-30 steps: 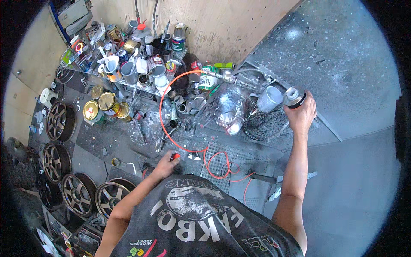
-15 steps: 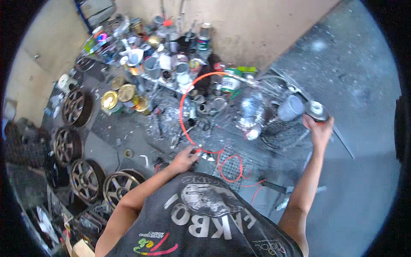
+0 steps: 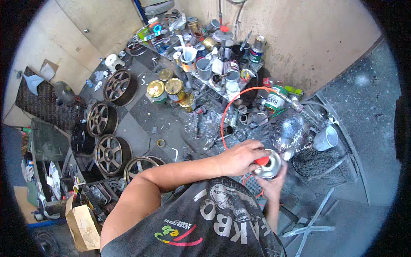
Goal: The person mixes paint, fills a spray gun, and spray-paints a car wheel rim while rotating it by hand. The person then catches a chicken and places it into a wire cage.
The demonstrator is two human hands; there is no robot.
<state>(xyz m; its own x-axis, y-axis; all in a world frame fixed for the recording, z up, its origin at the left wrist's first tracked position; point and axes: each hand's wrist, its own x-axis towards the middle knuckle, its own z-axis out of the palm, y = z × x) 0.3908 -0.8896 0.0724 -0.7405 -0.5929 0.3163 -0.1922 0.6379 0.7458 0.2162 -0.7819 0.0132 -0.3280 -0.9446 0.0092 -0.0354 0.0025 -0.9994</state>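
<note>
In front of my chest, my right hand (image 3: 274, 185) grips a round metal aerosol can (image 3: 270, 172) from below and the near side, its silver top facing up. My left hand (image 3: 242, 156) reaches across from the left, fingers closed on a small red cap (image 3: 262, 161) at the can's top. Whether the cap is fixed to the can or apart from it, I cannot tell. An orange air hose (image 3: 223, 118) curves behind my hands to a metal fitting (image 3: 296, 106). Just beyond the can lies a shiny, plastic-wrapped bundle (image 3: 293, 130), with a grey plastic cup (image 3: 326, 139) to its right.
A paint-spattered bench (image 3: 201, 77) at the back is crowded with cans, cups and brushes. Several lidded tins (image 3: 174, 87) stand on the floor beside it. Bronze wheel rims (image 3: 112, 155) line the left. A metal cross-shaped stand (image 3: 308, 229) is at the lower right.
My right hand has brought the can in from the far right to my chest. My left hand has moved right from beside the orange hose to the can's top. The view has shifted left.
</note>
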